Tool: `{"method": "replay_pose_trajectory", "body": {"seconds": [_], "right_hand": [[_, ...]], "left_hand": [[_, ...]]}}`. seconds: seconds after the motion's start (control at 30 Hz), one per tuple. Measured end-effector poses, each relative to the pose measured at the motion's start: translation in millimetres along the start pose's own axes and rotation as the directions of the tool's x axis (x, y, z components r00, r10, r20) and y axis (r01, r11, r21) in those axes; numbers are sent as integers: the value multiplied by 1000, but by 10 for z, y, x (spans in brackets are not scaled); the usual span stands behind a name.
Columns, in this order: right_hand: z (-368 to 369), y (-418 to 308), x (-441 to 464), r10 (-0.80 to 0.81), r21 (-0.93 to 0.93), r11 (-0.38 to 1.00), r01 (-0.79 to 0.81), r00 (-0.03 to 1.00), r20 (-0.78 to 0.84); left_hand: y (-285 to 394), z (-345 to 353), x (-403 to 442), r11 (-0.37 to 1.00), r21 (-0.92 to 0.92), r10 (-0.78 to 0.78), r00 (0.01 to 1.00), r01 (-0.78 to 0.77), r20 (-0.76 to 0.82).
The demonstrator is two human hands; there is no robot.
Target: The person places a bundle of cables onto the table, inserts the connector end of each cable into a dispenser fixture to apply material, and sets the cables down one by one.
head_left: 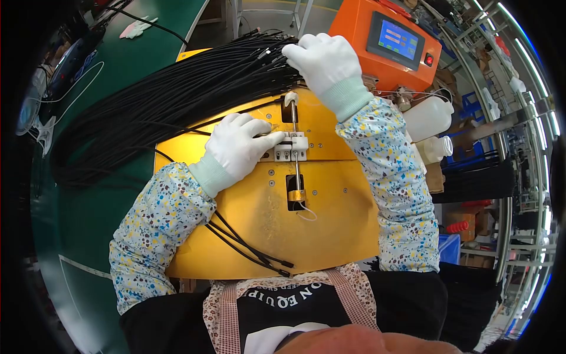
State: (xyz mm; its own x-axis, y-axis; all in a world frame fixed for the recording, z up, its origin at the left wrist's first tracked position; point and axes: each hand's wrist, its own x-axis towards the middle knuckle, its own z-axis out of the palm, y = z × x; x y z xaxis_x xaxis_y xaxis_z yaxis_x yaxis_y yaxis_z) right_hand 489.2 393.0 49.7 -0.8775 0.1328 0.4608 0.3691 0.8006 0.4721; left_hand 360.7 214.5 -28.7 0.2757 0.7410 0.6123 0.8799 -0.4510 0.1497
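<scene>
My left hand (236, 144), in a white glove, closes on a black cable beside the small white clamp block (299, 140). The cable's dark tip (286, 143) lies in the block's slot. Metal rods run from the block, one toward a white-tipped fitting (291, 98) and one toward a brass fitting (296, 196). My right hand (324, 65), gloved too, has its fingers curled round a black cable at the end of the big cable bundle (194, 88); its grip is partly hidden.
A yellow metal plate (330, 224) carries the block. Several loose cables (253, 251) lie near its front edge. An orange machine with a lit screen (395, 38) stands at the back right, with white plastic bottles (430, 118) below it. A green table (82, 224) is on the left.
</scene>
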Motion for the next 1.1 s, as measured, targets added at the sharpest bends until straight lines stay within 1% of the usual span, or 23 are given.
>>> {"method": "replay_pose_trajectory", "body": {"seconds": [0.1,0.17,0.2,0.27,0.3,0.33,0.37,0.4,0.43,0.5,0.53,0.57,0.6,0.63,0.67,0.77,0.8,0.87,0.97,1.07,1.1], "right_hand": [[-104,-30,-95,-2,55,998,5,998,-57],[-118,-47,-156,46,86,996,-40,996,-73],[-132,-61,-185,71,101,993,-63,994,-81],[-222,-113,-251,177,178,968,-180,984,31],[-284,-140,-292,225,207,949,-239,970,90],[-365,-192,-346,269,288,912,-293,956,121],[-430,-256,-426,245,416,862,-289,957,157],[-485,-319,-510,213,538,795,-281,959,185],[-542,-387,-586,176,650,710,-271,962,209],[-671,-522,-721,127,759,556,-340,937,326],[-683,-567,-803,151,802,473,-364,931,334],[-689,-600,-862,156,809,438,-392,919,361],[-695,-623,-915,164,812,402,-422,906,390],[-702,-627,-950,175,813,364,-455,890,420],[-722,-621,-962,160,796,365,-483,875,457],[-805,-595,-952,171,768,217,-603,798,578],[-805,-594,-955,174,768,208,-606,795,581],[-793,-606,-961,176,768,189,-612,791,587],[-711,-654,-1018,202,818,282,-502,864,461],[-674,-674,-1044,197,838,308,-451,891,408],[-684,-664,-1027,211,841,275,-466,883,420]], "left_hand": [[-38,4,-5,999,-34,-5,999,7,43],[-50,28,-28,998,-53,-25,995,30,93],[-17,-7,-5,994,-52,-90,983,99,161],[101,-157,50,972,-34,-213,933,233,291],[171,-327,113,969,-136,-153,935,204,319],[255,-556,188,955,-238,-88,936,176,342],[330,-691,221,928,-339,-21,932,153,362],[432,-699,256,956,-243,-104,967,161,233],[556,-683,317,972,-146,-173,981,185,92],[581,-653,318,921,-186,-330,940,341,90],[504,-596,279,836,-297,-400,883,461,244],[439,-525,224,722,-381,-434,807,578,401],[406,-458,185,708,-485,-373,854,514,363],[392,-423,161,709,-466,-388,845,529,369],[391,-408,159,710,-447,-400,835,543,379],[390,-376,154,709,-412,-428,814,572,394],[390,-370,149,708,-402,-439,808,581,393],[412,-364,155,724,-422,-423,834,546,354],[437,-342,138,738,-458,-393,867,496,307],[443,-313,122,740,-483,-374,884,467,282],[443,-303,117,740,-489,-371,887,462,276]]}}
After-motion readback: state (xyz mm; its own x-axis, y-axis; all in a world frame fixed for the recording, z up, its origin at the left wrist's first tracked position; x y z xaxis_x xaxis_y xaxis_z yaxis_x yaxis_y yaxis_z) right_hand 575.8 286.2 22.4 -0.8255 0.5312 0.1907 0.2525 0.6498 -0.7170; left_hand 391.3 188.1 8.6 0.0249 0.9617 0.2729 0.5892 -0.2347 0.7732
